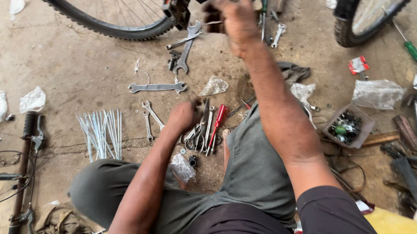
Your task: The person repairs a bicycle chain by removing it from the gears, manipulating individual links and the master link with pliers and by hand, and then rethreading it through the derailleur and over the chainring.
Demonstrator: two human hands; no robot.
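Left hand [183, 116], curled, reaches into the tools [207, 129]; right hand [234, 15] grips the pedal [175, 6]. Clear bags [378, 93] and a red packet [359, 65] lie right.

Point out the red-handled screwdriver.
The red-handled screwdriver lies on the ground mid-frame, among the wrenches just right of the left hand, beside the person's knee.

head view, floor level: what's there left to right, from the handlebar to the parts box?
Black-grip bicycle handlebar → bundle of silver spokes → pair of small steel spanners → left hand over the tool pile → red-handled screwdriver → small brown box of metal parts.
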